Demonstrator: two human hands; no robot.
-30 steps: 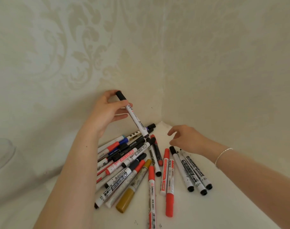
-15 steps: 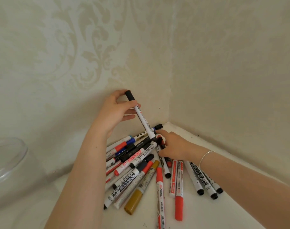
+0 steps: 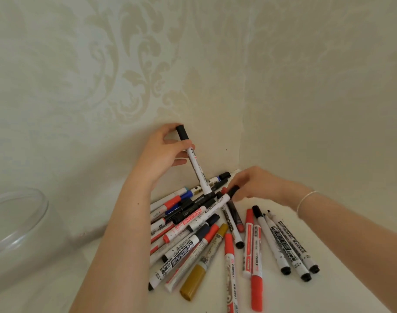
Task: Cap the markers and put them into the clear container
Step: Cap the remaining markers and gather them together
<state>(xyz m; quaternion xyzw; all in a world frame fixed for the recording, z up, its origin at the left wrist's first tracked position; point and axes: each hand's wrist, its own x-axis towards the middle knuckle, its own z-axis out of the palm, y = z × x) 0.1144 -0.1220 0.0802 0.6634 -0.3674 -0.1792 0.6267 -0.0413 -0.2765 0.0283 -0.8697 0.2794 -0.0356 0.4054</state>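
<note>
Left hand (image 3: 161,150) clamped on white marker with black end (image 3: 194,161), slanting toward 5 o'clock. Right hand (image 3: 256,184) nearer, pinching black cap (image 3: 233,190) just below marker's open tip.

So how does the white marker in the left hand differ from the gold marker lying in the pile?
The white black-ended marker is lifted and steeply tilted in the left hand; the gold-capped marker lies flat on the white surface. The white one looks slimmer, the gold one thicker. Both show printed barrels.
</note>
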